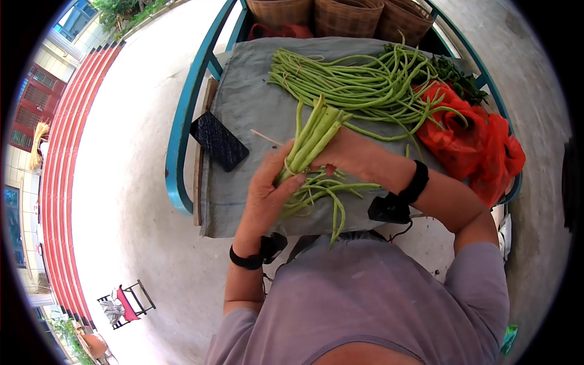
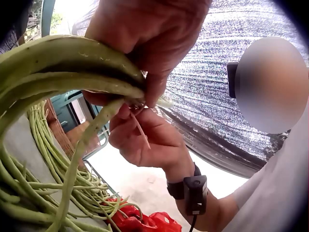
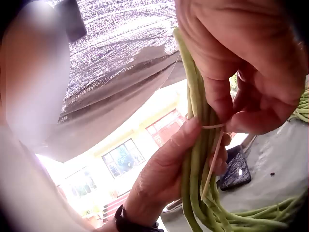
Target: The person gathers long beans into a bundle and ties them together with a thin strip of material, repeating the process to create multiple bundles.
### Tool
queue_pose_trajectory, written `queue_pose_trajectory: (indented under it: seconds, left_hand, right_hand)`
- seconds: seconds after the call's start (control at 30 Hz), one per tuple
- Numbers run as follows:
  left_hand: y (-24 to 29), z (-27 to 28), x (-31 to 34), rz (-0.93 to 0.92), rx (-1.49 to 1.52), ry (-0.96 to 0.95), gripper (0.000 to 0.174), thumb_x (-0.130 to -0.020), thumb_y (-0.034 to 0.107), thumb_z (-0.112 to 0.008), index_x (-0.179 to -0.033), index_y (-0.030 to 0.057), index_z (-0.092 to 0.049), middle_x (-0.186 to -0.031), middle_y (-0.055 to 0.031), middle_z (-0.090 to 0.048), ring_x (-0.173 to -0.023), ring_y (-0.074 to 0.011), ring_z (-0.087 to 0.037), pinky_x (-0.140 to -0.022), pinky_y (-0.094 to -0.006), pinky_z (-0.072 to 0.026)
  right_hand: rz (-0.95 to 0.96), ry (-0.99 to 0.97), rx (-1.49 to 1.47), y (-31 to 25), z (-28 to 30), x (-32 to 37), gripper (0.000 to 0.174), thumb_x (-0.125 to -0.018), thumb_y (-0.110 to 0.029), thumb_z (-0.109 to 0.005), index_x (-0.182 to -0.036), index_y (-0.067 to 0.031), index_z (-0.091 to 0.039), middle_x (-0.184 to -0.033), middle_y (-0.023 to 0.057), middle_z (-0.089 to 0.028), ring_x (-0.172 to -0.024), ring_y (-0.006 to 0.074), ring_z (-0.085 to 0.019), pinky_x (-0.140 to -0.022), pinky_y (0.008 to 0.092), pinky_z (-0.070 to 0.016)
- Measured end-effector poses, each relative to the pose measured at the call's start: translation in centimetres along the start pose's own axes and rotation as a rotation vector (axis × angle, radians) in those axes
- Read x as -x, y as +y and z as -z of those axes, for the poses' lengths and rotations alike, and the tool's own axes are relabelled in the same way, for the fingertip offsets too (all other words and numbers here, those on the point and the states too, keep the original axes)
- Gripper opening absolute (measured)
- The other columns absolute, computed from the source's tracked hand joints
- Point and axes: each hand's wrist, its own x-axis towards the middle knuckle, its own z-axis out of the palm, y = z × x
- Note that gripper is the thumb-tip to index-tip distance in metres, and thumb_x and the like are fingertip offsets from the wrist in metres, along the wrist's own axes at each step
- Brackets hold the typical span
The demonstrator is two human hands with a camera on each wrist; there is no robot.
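Observation:
A folded bundle of long green beans (image 1: 316, 135) stands upright over the cloth, its loose ends trailing below. My left hand (image 1: 266, 185) grips this bundle, with the thumb across its front. In the right wrist view, a thin pale strand (image 3: 212, 126) goes around the beans. My right hand (image 3: 241, 67) pinches that strand at the side of the bundle, close to the left thumb. One end of the strand hangs down, as the left wrist view also shows beside the right hand's fingers (image 2: 126, 126).
A large pile of long beans (image 1: 353, 79) lies at the back of the grey cloth (image 1: 243, 79). Red plastic bags (image 1: 471, 137) and dark leafy greens (image 1: 453, 76) are on the right. A black phone (image 1: 220, 141) lies left, near the blue cart rail (image 1: 182, 134). Baskets (image 1: 347, 17) stand behind.

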Motion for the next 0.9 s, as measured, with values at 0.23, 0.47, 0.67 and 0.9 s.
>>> queue_pose_trajectory:
  seconds: [0.23,0.47,0.67,0.9]
  left_hand:
    - [0.5,0.0,0.0,0.067,0.066,-0.019,0.055,-0.089,0.005,-0.064,-0.14,0.0024,-0.043,-0.121,-0.004,-0.059,-0.103,-0.0093,-0.054,-0.092,-0.0241,-0.0424]
    - [0.7,0.2,0.0,0.041,0.118,0.033,0.041,-0.093,0.012,-0.06,-0.132,0.0024,-0.051,-0.108,-0.0002,-0.06,-0.086,-0.0053,-0.053,-0.077,-0.0205,-0.0455]
    - [0.7,0.1,-0.1,0.041,0.313,0.101,0.031,-0.096,0.019,-0.057,-0.12,0.0005,-0.055,-0.099,-0.0023,-0.061,-0.078,-0.0078,-0.055,-0.071,-0.0214,-0.044]
    - [0.9,0.3,-0.1,0.043,0.302,0.104,0.028,-0.096,0.019,-0.056,-0.118,0.001,-0.057,-0.1,-0.0028,-0.063,-0.078,-0.0076,-0.055,-0.07,-0.0204,-0.0434]
  right_hand:
    - [-0.116,0.067,-0.177,0.6,0.3,-0.4,0.016,-0.076,-0.008,-0.066,-0.092,-0.0055,-0.064,-0.078,-0.0014,-0.057,-0.065,0.0057,-0.048,-0.052,0.0219,-0.0363]
    - [-0.07,-0.269,-1.006,3.4,0.1,-1.1,0.017,-0.084,0.003,-0.058,-0.096,-0.0086,-0.056,-0.078,-0.0031,-0.054,-0.057,0.0017,-0.043,-0.045,0.0186,-0.0316]
    - [0.43,0.067,-0.594,3.7,-3.3,-1.7,0.016,-0.085,-0.004,-0.067,-0.096,-0.0086,-0.056,-0.088,0.0032,-0.063,-0.067,0.0087,-0.057,-0.059,0.0232,-0.0461]
    - [0.818,0.451,0.272,3.5,-3.3,-1.9,0.015,-0.079,-0.003,-0.07,-0.092,-0.0046,-0.063,-0.086,0.0051,-0.066,-0.073,0.0191,-0.063,-0.066,0.0277,-0.0497]
